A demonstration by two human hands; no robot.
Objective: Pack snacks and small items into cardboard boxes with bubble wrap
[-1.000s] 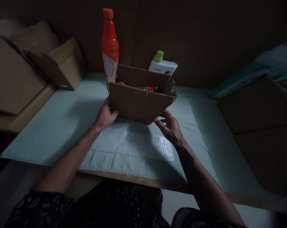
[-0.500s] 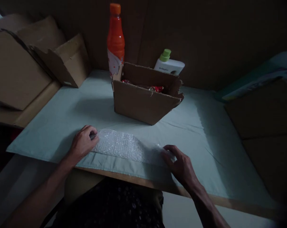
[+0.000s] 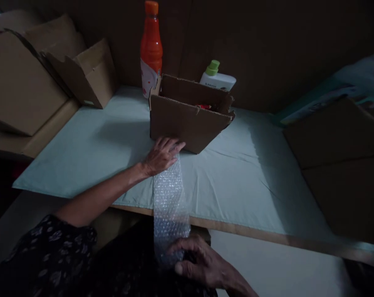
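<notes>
A strip of clear bubble wrap (image 3: 168, 189) runs from the cardboard box's base toward me, over the table's front edge and down before my dark clothing. My left hand (image 3: 164, 156) lies on its far end, fingers stretched out flat, close to the front wall of the open-topped cardboard box (image 3: 187, 123). At the near end, my right hand (image 3: 202, 262) touches the wrap, thumb and fingers apart; the fingertips are slightly smeared by motion. Something red (image 3: 204, 107) shows inside the box.
Behind the box stand an orange bottle (image 3: 151, 49) and a white bottle with a green cap (image 3: 218, 80). Cardboard boxes (image 3: 94, 74) are at the left, and more cardboard (image 3: 338, 173) at the right. A pale green cloth (image 3: 236, 181) covers the table.
The bubble wrap has turned from lying crosswise to running toward me. My left hand has moved right and forward to the box; my right hand has come back past the table edge.
</notes>
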